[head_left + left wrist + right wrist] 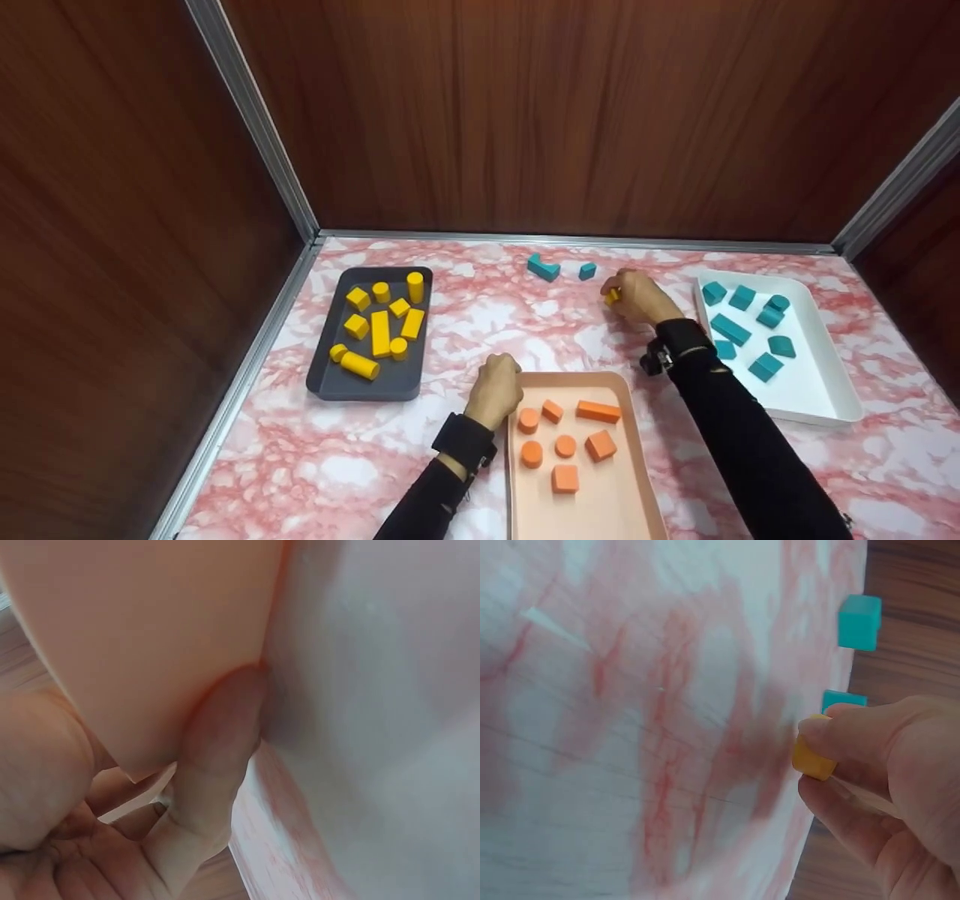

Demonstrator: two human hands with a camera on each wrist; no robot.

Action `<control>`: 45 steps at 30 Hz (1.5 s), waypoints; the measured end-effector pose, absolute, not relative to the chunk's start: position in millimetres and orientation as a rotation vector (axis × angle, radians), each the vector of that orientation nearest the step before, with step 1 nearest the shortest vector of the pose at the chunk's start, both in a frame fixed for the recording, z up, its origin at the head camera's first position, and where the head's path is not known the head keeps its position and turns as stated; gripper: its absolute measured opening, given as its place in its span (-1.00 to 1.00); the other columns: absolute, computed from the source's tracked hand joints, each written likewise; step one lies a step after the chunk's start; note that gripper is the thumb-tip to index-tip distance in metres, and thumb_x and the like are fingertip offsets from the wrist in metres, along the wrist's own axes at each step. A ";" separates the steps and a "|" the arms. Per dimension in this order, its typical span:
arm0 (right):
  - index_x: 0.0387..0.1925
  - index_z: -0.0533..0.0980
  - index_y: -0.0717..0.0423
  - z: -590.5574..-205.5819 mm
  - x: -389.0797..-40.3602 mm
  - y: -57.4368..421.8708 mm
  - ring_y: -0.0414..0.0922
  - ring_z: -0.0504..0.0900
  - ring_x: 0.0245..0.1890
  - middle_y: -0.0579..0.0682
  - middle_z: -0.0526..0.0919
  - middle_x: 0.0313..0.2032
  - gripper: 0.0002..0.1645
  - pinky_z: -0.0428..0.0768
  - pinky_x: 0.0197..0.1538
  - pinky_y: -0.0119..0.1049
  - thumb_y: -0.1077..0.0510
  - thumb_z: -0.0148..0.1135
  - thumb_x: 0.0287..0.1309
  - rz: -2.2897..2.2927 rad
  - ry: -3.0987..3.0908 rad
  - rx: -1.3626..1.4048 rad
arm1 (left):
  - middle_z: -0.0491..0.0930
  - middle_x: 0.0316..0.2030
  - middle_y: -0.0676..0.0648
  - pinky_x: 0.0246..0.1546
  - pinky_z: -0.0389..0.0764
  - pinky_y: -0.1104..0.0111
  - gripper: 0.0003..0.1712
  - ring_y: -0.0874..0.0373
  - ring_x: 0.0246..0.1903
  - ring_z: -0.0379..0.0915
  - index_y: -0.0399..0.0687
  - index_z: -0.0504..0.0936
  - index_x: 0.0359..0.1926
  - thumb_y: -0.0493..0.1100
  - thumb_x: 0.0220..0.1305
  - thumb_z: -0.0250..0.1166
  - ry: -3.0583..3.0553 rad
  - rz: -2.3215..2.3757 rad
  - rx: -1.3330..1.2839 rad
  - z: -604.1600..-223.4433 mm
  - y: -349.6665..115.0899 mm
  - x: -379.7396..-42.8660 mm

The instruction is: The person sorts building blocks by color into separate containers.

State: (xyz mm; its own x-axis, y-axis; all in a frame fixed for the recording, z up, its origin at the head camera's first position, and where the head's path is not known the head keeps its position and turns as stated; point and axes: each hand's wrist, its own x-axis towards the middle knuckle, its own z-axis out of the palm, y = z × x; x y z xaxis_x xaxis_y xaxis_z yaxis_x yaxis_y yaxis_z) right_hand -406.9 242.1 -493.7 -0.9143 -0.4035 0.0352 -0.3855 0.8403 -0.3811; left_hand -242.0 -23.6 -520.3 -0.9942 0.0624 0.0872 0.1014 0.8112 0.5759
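Observation:
My right hand [637, 295] pinches a small yellow block [814, 759] between thumb and fingertips, near the far side of the table. Two teal blocks are left of it: a notched piece [544, 268] and a smaller block [587, 271]. At the far left corner of the peach tray [585, 517], my left hand [495, 391] grips the rim. The left wrist view shows its thumb [225, 720] against the tray's wall, with the other fingers partly hidden. Several orange blocks [565, 478] lie in that tray.
A dark grey tray [364, 390] on the left holds several yellow blocks [381, 334]. On the right, a white tray [814, 382] contains several teal blocks [730, 329]. Wooden panels [525, 112] enclose the back and sides of the marbled table [337, 469].

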 end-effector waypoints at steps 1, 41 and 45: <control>-0.18 0.62 0.25 -492.0 -405.3 243.2 0.06 0.53 -0.23 0.18 0.58 -0.25 -0.67 0.56 -0.06 -0.03 0.40 0.26 -0.09 -0.615 2.973 -0.621 | 0.66 -0.34 -0.21 -0.31 0.62 0.19 -0.75 -0.14 -0.35 0.62 -0.20 0.72 -0.35 -0.44 -0.13 0.27 -2.928 -0.936 -0.133 -520.6 -23.5 -242.1; -0.11 0.57 0.30 -385.0 -207.1 178.7 0.04 0.59 -0.07 0.19 0.60 -0.11 -0.63 0.57 -0.03 -0.07 0.38 0.35 -0.05 -1.806 2.498 -1.341 | 0.55 -0.05 -0.29 -0.19 0.63 0.31 -0.47 -0.08 -0.07 0.56 -0.27 0.46 0.14 -0.26 0.13 0.33 -2.142 -2.224 -0.652 -386.7 -17.6 -180.4; -0.14 0.57 0.34 -386.2 -198.1 175.4 0.08 0.57 -0.06 0.25 0.58 -0.12 -0.64 0.57 -0.02 -0.10 0.45 0.33 -0.08 -1.848 2.478 -1.409 | 0.55 -0.04 -0.31 -0.18 0.63 0.24 -0.53 -0.14 -0.09 0.56 -0.33 0.48 0.10 -0.34 0.13 0.30 -2.046 -2.325 -0.626 -382.2 -13.1 -172.8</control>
State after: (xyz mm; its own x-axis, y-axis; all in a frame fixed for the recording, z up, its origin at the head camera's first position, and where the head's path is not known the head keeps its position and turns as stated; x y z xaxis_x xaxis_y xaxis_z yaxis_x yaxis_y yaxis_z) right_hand -198.1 175.4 -386.2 -0.6292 -0.4579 0.6280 -0.7326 0.0796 -0.6760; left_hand -172.8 -13.1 -382.2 -0.9214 0.2695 0.2800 0.2435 -0.1612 0.9564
